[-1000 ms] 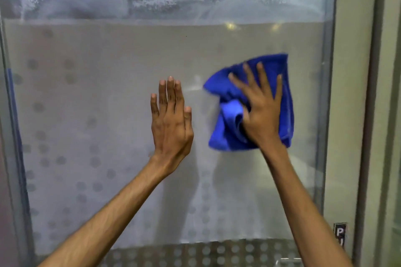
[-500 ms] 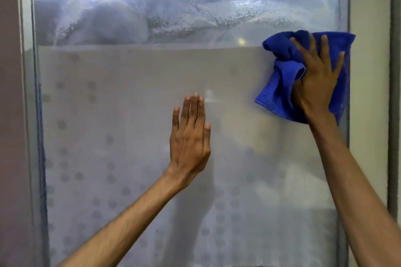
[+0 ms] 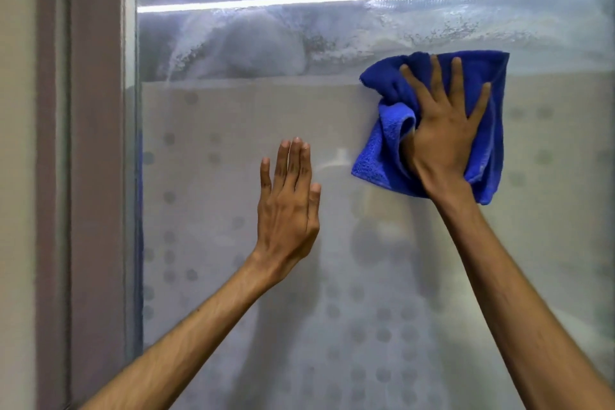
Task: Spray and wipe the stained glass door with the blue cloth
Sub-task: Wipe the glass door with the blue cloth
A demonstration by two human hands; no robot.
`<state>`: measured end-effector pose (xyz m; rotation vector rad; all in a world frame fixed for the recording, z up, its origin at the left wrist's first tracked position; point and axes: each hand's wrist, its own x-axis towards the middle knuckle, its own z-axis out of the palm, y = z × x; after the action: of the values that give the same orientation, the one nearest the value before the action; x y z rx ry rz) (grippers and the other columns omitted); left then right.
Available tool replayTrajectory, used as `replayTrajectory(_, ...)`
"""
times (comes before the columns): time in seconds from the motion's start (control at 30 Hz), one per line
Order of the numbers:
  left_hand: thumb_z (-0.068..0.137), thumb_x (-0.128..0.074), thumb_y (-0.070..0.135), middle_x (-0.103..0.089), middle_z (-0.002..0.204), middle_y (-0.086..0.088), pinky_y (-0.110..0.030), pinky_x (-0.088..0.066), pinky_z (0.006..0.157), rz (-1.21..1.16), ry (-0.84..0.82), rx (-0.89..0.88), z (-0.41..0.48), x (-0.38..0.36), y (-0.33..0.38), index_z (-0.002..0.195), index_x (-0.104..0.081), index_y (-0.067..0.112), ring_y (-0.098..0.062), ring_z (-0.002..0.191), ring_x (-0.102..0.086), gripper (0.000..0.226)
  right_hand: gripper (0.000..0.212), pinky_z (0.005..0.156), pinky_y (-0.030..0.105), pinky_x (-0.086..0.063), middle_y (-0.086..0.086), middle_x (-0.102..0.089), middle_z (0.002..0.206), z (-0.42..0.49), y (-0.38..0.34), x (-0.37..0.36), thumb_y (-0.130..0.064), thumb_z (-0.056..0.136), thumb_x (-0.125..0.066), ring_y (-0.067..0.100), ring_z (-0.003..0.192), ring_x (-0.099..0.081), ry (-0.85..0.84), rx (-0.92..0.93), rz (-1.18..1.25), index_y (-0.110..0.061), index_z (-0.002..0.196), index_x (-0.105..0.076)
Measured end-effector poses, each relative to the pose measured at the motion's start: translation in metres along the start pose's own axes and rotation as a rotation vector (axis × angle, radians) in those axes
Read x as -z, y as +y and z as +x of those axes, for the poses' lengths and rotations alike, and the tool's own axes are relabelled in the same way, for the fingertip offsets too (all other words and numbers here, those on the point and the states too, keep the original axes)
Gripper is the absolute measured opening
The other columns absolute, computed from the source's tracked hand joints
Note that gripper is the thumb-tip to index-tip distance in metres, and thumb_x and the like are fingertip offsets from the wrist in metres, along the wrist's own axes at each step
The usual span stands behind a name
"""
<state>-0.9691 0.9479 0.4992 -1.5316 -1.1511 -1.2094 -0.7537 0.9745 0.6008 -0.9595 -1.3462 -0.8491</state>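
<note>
Glass door [image 3: 233, 116] fills my view, upright. Clear band along its top edge carries smeared white residue [image 3: 299, 43]; frosted dotted film covers everything below.

Blue cloth [image 3: 382, 156] sits bunched on the right half of the door, straddling the line where clear band meets film. My right hand [image 3: 439, 140] is spread flat over it, fingers apart, palm pressing it into the glass. Not a pinch grip: a flat palm gives wide contact and even pressure for rubbing.

My left hand [image 3: 289, 206] is flat on the film near the door's middle, fingers together, holding nothing. I read it as a brace, so the door doesn't swing under wiping pressure.

Door frame [image 3: 93, 143] runs down the left edge. No spray bottle in view.

Judgement: wiping phase, residue in the top band mostly untouched. Next pass should go up and left along that band. Risk: bunched cloth smears instead of lifting.
</note>
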Motion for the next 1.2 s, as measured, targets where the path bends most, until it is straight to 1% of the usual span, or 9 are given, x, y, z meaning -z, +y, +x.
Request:
replayTrajectory(0.17, 0.102, -0.024, 0.021, 0.001, 0.163, -0.006, -0.034, 0.009, 0.124, -0.05, 0.022, 0.002, 0.009, 0.014, -0.039, 0.155, -0.008, 0.003, -0.019, 0.152, 0.005, 0.058, 0.06, 0.121, 0.061, 0.001, -0.002, -0.021, 0.165, 0.0, -0.034, -0.009, -0.032, 0.093, -0.032, 0.025, 0.154, -0.009, 0.0, -0.004, -0.006, -0.037, 0.153, -0.031)
replayTrajectory(0.3, 0.102, -0.026, 0.019, -0.003, 0.163, -0.009, -0.034, 0.007, 0.124, -0.042, 0.038, 0.026, 0.015, 0.027, -0.065, 0.154, -0.009, 0.002, -0.019, 0.152, 0.004, 0.057, 0.057, 0.121, 0.061, 0.001, -0.002, -0.019, 0.165, -0.001, -0.063, -0.017, -0.034, 0.097, -0.037, 0.024, 0.154, -0.007, -0.024, 0.011, -0.011, -0.038, 0.153, -0.03)
replayTrajectory(0.43, 0.103, -0.024, 0.02, -0.001, 0.165, -0.011, -0.034, 0.008, 0.124, -0.014, 0.025, 0.034, 0.012, 0.038, -0.093, 0.155, -0.006, 0.003, -0.021, 0.153, 0.004, 0.058, 0.059, 0.121, 0.061, 0.003, -0.002, -0.021, 0.165, -0.002, -0.099, -0.024, -0.042, 0.094, -0.024, 0.025, 0.154, -0.007, -0.033, 0.031, 0.036, -0.037, 0.152, -0.033)
replayTrajectory(0.53, 0.103, -0.024, 0.02, -0.003, 0.165, -0.01, -0.035, 0.006, 0.125, -0.01, 0.037, 0.052, 0.01, 0.046, -0.114, 0.155, -0.007, 0.004, -0.02, 0.153, 0.003, 0.058, 0.056, 0.12, 0.062, 0.002, -0.001, -0.021, 0.165, -0.002, -0.126, -0.033, -0.042, 0.097, -0.03, 0.025, 0.154, -0.007, -0.04, 0.047, 0.029, -0.038, 0.152, -0.033)
replayTrajectory(0.7, 0.103, -0.024, 0.019, -0.005, 0.165, -0.01, -0.037, 0.004, 0.125, -0.003, 0.051, 0.072, 0.007, 0.058, -0.152, 0.155, -0.008, 0.003, -0.02, 0.154, 0.001, 0.057, 0.054, 0.12, 0.062, 0.004, -0.002, -0.017, 0.166, 0.0, -0.178, -0.052, -0.048, 0.099, -0.028, 0.026, 0.155, -0.005, -0.08, 0.113, -0.004, -0.041, 0.153, -0.028)
replayTrajectory(0.87, 0.102, -0.021, 0.025, -0.007, 0.164, -0.005, -0.039, 0.01, 0.123, 0.095, 0.062, 0.105, -0.009, 0.074, -0.194, 0.156, -0.011, 0.006, -0.021, 0.153, -0.003, 0.057, 0.053, 0.119, 0.063, 0.005, -0.001, -0.017, 0.166, 0.006, -0.221, -0.067, -0.047, 0.1, -0.033, 0.027, 0.155, -0.004, -0.083, 0.176, 0.02, -0.041, 0.153, -0.029)
replayTrajectory(1.03, 0.103, -0.022, 0.024, -0.002, 0.164, -0.004, -0.045, 0.004, 0.125, 0.061, 0.06, 0.122, -0.037, 0.075, -0.225, 0.156, -0.008, 0.006, -0.019, 0.153, 0.0, 0.057, 0.062, 0.118, 0.066, 0.005, 0.002, -0.015, 0.166, 0.017, -0.246, -0.078, -0.065, 0.097, -0.027, 0.032, 0.154, -0.004, -0.085, 0.228, 0.036, -0.041, 0.153, -0.028)
replayTrajectory(1.13, 0.103, -0.023, 0.024, -0.003, 0.164, -0.006, -0.037, 0.005, 0.125, 0.012, 0.099, 0.116, -0.04, 0.071, -0.23, 0.155, -0.009, 0.004, -0.018, 0.153, 0.0, 0.057, 0.072, 0.116, 0.069, 0.006, 0.004, -0.011, 0.167, 0.018, -0.253, -0.082, -0.076, 0.092, -0.022, 0.035, 0.154, -0.001, -0.096, 0.264, -0.002, -0.041, 0.154, -0.025)
replayTrajectory(1.2, 0.103, -0.023, 0.024, -0.003, 0.164, -0.007, -0.032, 0.007, 0.124, -0.015, 0.107, 0.129, -0.041, 0.07, -0.231, 0.155, -0.01, 0.003, -0.017, 0.153, 0.001, 0.058, 0.072, 0.115, 0.07, 0.004, 0.005, -0.011, 0.167, 0.016, -0.252, -0.082, -0.077, 0.091, -0.02, 0.036, 0.153, -0.002, -0.1, 0.294, -0.019, -0.042, 0.154, -0.024)
